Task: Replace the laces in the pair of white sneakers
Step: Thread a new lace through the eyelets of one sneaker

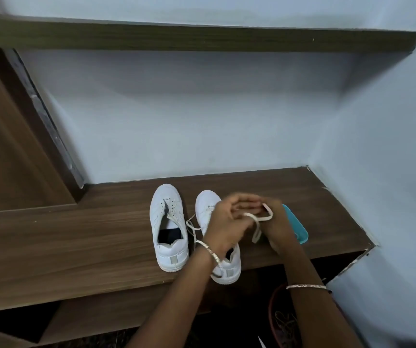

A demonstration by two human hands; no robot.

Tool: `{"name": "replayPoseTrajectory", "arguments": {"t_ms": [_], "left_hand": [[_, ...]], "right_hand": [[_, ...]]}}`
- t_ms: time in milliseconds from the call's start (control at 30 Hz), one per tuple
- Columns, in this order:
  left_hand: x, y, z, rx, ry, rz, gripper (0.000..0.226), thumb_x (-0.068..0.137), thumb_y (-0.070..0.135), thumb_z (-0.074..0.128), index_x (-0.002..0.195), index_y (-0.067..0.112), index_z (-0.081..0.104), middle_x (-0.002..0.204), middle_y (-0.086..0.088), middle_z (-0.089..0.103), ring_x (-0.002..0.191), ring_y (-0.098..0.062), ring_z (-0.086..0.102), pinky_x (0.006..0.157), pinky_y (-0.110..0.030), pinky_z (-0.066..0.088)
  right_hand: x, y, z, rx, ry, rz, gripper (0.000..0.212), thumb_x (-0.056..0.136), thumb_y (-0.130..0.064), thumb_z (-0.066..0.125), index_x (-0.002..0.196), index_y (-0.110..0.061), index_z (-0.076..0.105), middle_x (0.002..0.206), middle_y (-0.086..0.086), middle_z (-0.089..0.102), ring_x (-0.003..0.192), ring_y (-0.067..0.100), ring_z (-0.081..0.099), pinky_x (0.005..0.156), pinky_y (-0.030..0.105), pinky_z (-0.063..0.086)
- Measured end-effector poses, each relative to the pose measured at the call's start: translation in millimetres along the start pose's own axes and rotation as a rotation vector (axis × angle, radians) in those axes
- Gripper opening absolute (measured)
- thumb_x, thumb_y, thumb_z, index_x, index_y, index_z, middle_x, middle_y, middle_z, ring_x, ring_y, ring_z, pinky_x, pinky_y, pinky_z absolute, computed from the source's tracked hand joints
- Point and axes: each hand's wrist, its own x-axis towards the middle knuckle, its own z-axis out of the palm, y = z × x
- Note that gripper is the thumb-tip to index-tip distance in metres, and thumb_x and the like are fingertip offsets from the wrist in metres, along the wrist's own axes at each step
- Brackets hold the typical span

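Two white sneakers stand side by side on a wooden shelf (pixel 76 234), toes to the wall. The left sneaker (pixel 168 227) has open eyelets and a thin lace remnant near its tongue. The right sneaker (pixel 210 217) is partly hidden behind my left hand (pixel 227 222). A flat white lace (pixel 261 219) loops between my two hands above the shelf. My left hand pinches one part of it and my right hand (pixel 277 222) holds the loop. A thinner lace (pixel 192 228) trails between the sneakers.
A teal flat container (pixel 299 227) lies on the shelf behind my right hand. Light blue walls close the back and right side. A basket with tangled laces (pixel 284 322) sits below the shelf edge. A wooden door frame (pixel 13 146) stands at the left.
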Motion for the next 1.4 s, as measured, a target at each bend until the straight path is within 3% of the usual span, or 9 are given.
{"name": "replayPoseTrajectory", "arguments": {"t_ms": [167,300,533,700,800,933,1000,1167,1400], "left_hand": [[16.4,-60.3,-54.3,0.519,0.431,-0.204,0.018,0.083,0.009,0.064,0.084,0.026,0.066,0.091,0.005,0.071,0.092,-0.019,0.068,0.083,-0.034,0.055],[15.9,-87.8,-58.8,0.778,0.278,-0.184,0.024,0.079,0.02,0.069,0.102,0.016,0.064,0.099,0.002,0.066,0.094,-0.017,0.061,0.079,-0.027,0.046],[29.3,-90.7,-42.7,0.913,0.206,-0.05,0.043,0.074,0.042,0.071,0.11,0.018,0.067,0.104,0.001,0.065,0.095,-0.018,0.061,0.079,-0.028,0.048],[30.9,-94.9,-44.2,1.064,0.23,-0.005,0.018,0.089,0.032,0.059,0.093,0.016,0.066,0.091,-0.004,0.068,0.09,-0.026,0.064,0.065,-0.03,0.041],[30.3,-93.6,-46.5,1.07,0.299,0.001,0.019,0.093,0.027,0.055,0.08,0.013,0.061,0.084,-0.009,0.067,0.087,-0.031,0.06,0.063,-0.03,0.034],[29.0,-94.1,-49.6,0.994,0.399,-0.046,0.027,0.091,0.027,0.059,0.068,0.02,0.047,0.075,-0.009,0.063,0.081,-0.032,0.059,0.062,-0.031,0.034],[26.8,-93.8,-50.9,0.965,0.453,-0.067,0.029,0.09,0.026,0.06,0.065,0.018,0.046,0.068,-0.005,0.057,0.076,-0.03,0.058,0.061,-0.03,0.031],[22.4,-88.4,-55.9,0.925,0.562,-0.109,0.024,0.09,0.021,0.061,0.069,0.014,0.053,0.062,0.0,0.052,0.071,-0.029,0.06,0.06,-0.03,0.032],[20.9,-89.1,-58.2,0.9,0.501,-0.052,0.021,0.088,0.039,0.067,0.094,0.019,0.072,0.083,0.0,0.071,0.08,-0.021,0.065,0.064,-0.026,0.039]], "right_hand": [[6.4,-0.2,-13.6,0.13,0.071,0.014,0.029,0.105,-0.024,0.05,0.095,-0.014,0.075,0.077,0.008,0.076,0.052,0.007,0.051,0.054,0.026,0.038],[10.0,-9.2,-12.8,0.137,0.053,-0.005,0.028,0.105,-0.022,0.049,0.102,-0.011,0.075,0.077,0.006,0.075,0.053,-0.001,0.054,0.056,0.014,0.04],[8.2,-16.3,-21.0,-0.061,-0.077,-0.055,0.022,0.102,-0.014,0.054,0.107,-0.012,0.075,0.08,0.002,0.076,0.063,0.0,0.061,0.064,0.021,0.047],[4.3,-28.6,-37.8,-0.396,-0.342,0.028,0.022,0.096,0.004,0.054,0.108,-0.004,0.07,0.068,-0.002,0.07,0.049,-0.004,0.061,0.047,0.012,0.043],[7.7,-29.9,-40.0,-0.561,-0.44,0.166,0.037,0.092,0.009,0.05,0.123,-0.009,0.06,0.082,0.011,0.072,0.053,0.007,0.063,0.041,0.011,0.041],[8.5,-25.9,-33.5,-0.614,-0.227,0.19,0.017,0.091,-0.003,0.06,0.106,-0.01,0.056,0.087,0.006,0.069,0.077,0.021,0.072,0.068,0.035,0.06],[9.1,-24.8,-27.1,-0.633,-0.097,0.106,0.009,0.09,-0.005,0.063,0.096,-0.008,0.056,0.09,0.006,0.07,0.086,0.024,0.07,0.082,0.046,0.056],[9.9,-27.4,-3.1,-0.395,0.044,0.016,0.016,0.092,-0.017,0.067,0.079,-0.018,0.058,0.071,-0.002,0.072,0.057,0.012,0.067,0.061,0.031,0.057],[17.8,7.0,32.1,-0.291,0.097,0.085,0.009,0.093,-0.024,0.066,0.086,-0.022,0.06,0.065,-0.006,0.071,0.051,0.005,0.063,0.062,0.038,0.058]]}}
